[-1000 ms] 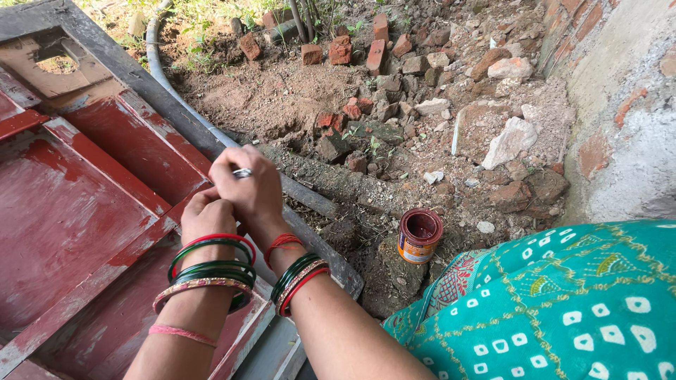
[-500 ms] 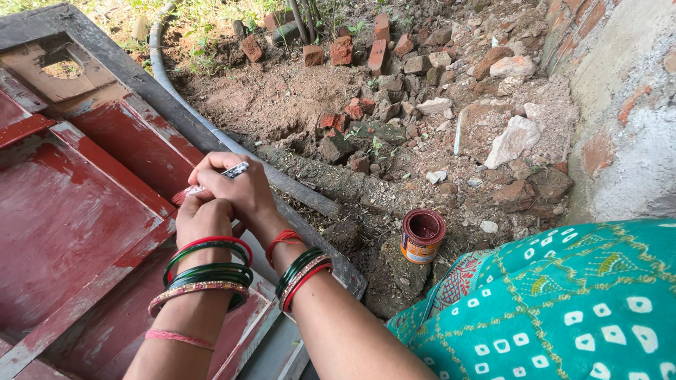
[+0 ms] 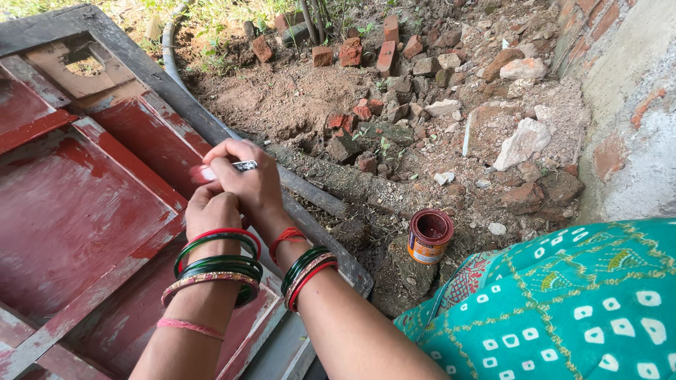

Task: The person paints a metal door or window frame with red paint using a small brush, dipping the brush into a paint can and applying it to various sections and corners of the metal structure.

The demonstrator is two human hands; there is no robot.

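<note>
While both hands meet over the red door panel, the right hand pinches a small paintbrush by its shiny metal collar, thumb and fingers pressed together around it, with the bristle end pointing toward nine o'clock and looking blurred and pinkish-red. Just at six o'clock of it, the left hand is curled, its fingertips touching the brush tip or the right fingers; whether it actually clamps anything I cannot tell. Judging by its size, the brush should be very light and stiff along the handle, soft at the bristles, and likely slick with wet paint near the tip, so the metal collar or the handle behind it looks like the sound place to hold. Green, red and patterned bangles ring both wrists, hard and glossy. Flat, with raised frames and sunken panels, the door wears dull, streaky red paint over worn grey wood. At three o'clock from the hands, well apart on the dirt, stands an open paint tin, round, with a dark red-stained inside and an orange side. Beyond it, at one o'clock, lie rough broken bricks and pale stones on crumbly brown soil. A teal patterned cloth, soft and folded, fills the five o'clock corner.
</note>
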